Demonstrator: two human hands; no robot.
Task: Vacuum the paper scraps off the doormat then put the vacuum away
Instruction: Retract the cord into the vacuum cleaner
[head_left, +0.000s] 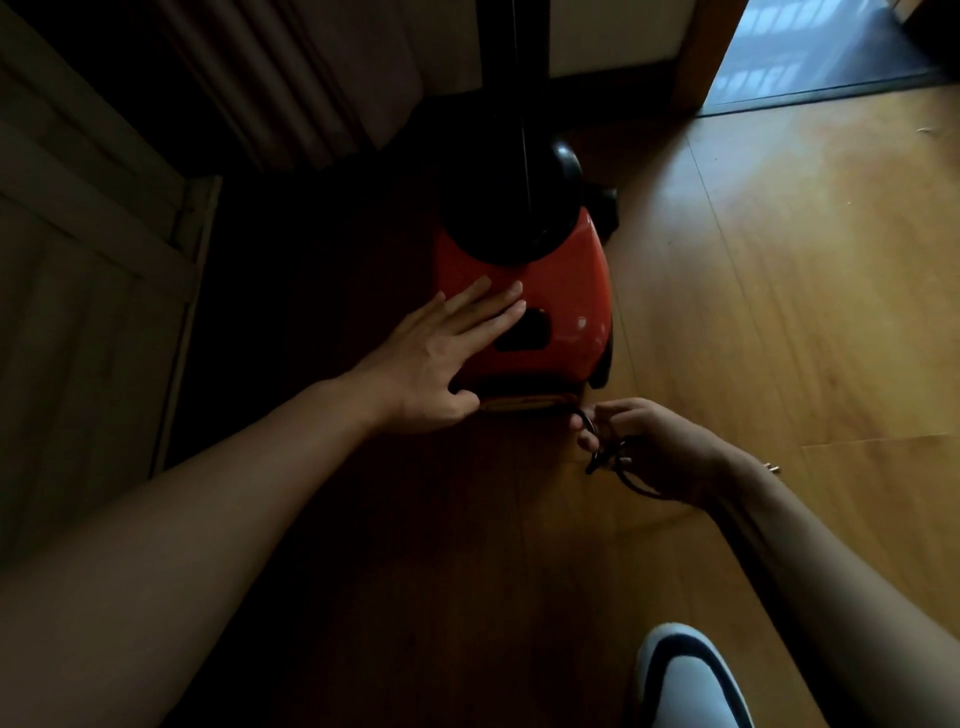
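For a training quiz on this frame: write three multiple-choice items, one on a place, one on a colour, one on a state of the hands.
1. Where does the left hand rest?
A. on the vacuum
B. on the floor
C. on the door

2. What colour is the vacuum's casing?
A. blue
B. red
C. white

3. What is the right hand doing?
A. lying flat and open
B. pinching the black cord
C. pointing at the doorway

Answers:
1 A: its straight fingers lie on the casing.
2 B: the shell is red under a black top.
3 B: its curled fingers hold the cord just behind the vacuum.
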